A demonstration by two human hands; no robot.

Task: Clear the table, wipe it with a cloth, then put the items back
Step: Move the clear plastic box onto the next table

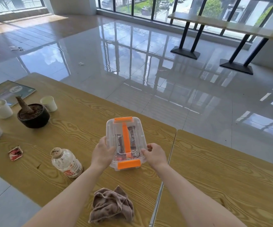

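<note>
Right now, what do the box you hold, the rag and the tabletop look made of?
Box: clear, glossy hard plastic with orange clips and handle; wrapped bars show through it. Rag: brown, soft terry-like fabric; it lies crumpled, with stitched hems. Tabletop: smooth yellowish wood grain, probably laminate rather than solid wood; the look leaves that open.

Bright daylight pours through the windows (pixel 149 7) ahead of me, glaring off the glossy floor (pixel 132 66); shadows on the surface (pixel 222 169) are faint, frame edges bend.

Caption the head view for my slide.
Left hand and right hand grip a clear orange-latched box at the wooden table, cloth nearby.
</note>
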